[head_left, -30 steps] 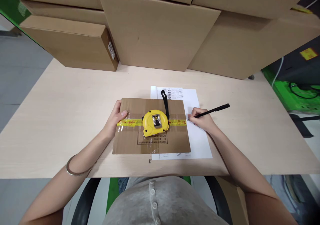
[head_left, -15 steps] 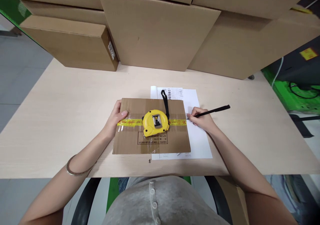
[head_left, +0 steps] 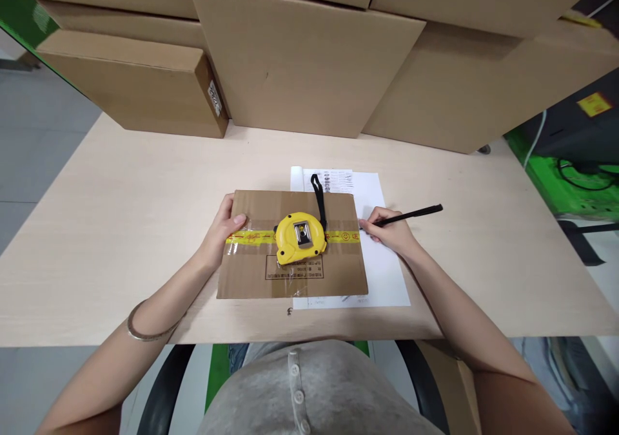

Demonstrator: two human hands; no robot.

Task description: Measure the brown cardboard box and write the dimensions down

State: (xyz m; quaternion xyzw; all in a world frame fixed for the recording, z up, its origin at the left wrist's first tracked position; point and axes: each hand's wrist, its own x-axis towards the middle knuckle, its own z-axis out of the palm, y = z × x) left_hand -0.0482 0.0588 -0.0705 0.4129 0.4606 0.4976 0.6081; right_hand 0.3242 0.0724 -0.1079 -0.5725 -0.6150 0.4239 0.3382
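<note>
Taped box — over paper, yellow tape measure atop, black pen tilted

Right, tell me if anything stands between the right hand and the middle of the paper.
Yes: the taped cardboard box lies over the middle of the paper, just left of the right hand, with the yellow tape measure on top.
</note>
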